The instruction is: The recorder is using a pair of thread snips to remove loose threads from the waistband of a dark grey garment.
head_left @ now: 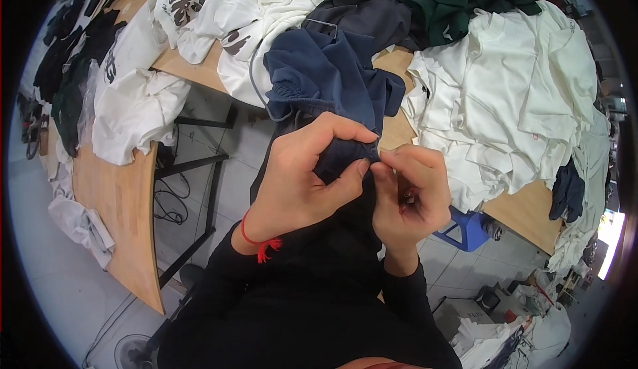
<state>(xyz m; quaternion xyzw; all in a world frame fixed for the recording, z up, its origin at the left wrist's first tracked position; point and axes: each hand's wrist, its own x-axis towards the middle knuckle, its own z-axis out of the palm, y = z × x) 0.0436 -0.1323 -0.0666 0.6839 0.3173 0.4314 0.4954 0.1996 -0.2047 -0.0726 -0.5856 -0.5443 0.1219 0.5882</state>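
Observation:
A navy blue garment (322,63) with a gathered elastic edge lies over the table edge and hangs toward me. My left hand (299,170) pinches a dark bunched part of it between thumb and forefinger. Right beside it, my right hand (415,196) has thumb and fingertips closed at the same spot on the fabric. The fingertips of both hands almost meet there. Whether a thread or other small thing is between them is too small to tell. A thin grey-blue cord (252,80) loops at the garment's left side.
White garments (505,96) are heaped on the table at right, with more white printed ones (219,10) at the far left. Dark grey (362,13) and dark green cloth (458,3) lie behind. A blue plastic stool (465,229) stands below. A wooden table (119,203) extends at left.

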